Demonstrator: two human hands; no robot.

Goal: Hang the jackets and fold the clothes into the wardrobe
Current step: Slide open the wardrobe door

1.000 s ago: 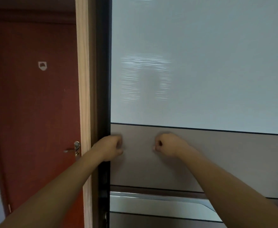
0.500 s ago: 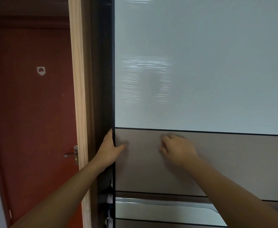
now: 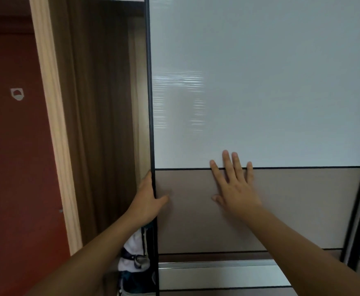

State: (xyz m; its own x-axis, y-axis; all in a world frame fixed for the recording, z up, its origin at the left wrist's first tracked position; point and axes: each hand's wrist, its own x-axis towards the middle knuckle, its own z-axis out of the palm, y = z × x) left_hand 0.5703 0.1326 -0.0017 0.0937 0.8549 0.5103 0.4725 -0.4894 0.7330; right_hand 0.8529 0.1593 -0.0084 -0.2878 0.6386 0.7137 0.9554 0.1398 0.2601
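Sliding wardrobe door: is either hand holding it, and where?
Left hand grips the sliding wardrobe door by its black left edge; right hand presses flat, holding nothing.

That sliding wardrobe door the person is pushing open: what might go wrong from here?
The left hand wraps its fingers around the sliding door's dark edge, so they could get pinched if the door slides back toward the frame. The right hand presses flat on the glossy panel and may slip. Clothes sit low in the opening beside the door's edge and might snag.

Left hand (image 3: 148,200): curled round an edge, thumb in front, forearm reaching up.
Right hand (image 3: 235,186): flat, palm pressed forward, fingers (image 3: 228,165) spread upward.
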